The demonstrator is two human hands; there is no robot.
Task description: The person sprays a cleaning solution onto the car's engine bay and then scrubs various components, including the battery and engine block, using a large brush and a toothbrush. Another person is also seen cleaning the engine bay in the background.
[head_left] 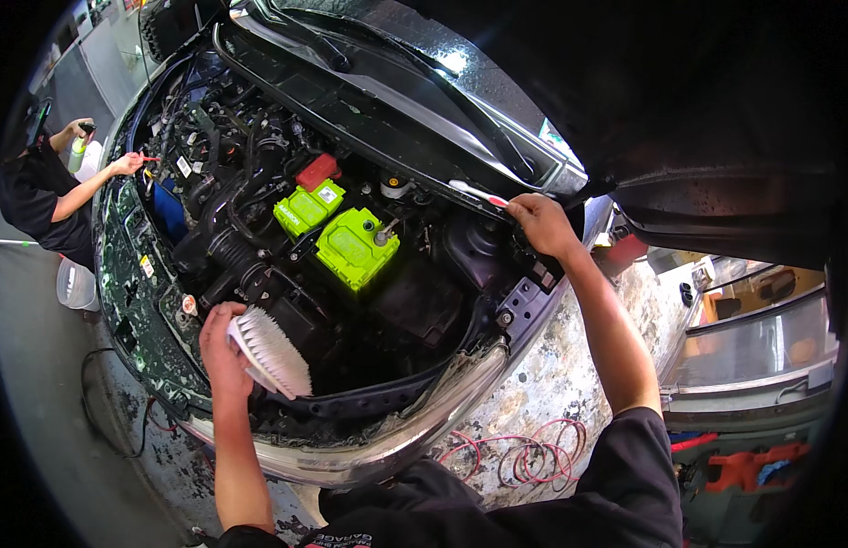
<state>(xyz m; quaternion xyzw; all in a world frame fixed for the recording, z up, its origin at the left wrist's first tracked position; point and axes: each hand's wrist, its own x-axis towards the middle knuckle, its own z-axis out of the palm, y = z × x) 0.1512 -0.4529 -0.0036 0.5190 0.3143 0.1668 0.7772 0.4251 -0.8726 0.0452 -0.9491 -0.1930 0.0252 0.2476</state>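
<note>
My left hand (pixel 224 353) grips a scrub brush (pixel 272 353) with white bristles, held over the front edge of a car's open engine bay. At the bay's far right side, my right hand (pixel 544 222) holds a toothbrush (pixel 475 194), its white head at the black cowl edge (pixel 424 172) below the windshield. Between the hands sits a lime-green car battery (pixel 355 250) with a red terminal cover (pixel 316 171). The corrugated air intake hose (pixel 236 253) lies left of it. Foam spots cover the front panel (pixel 147 274).
Across the bay at left, another person (pixel 47 198) holds a spray bottle (pixel 77 151) and a thin red tool. A bucket (pixel 76 284) stands near them. Coiled red hose (pixel 540 455) lies on the floor. The raised hood (pixel 725 198) hangs over the right side.
</note>
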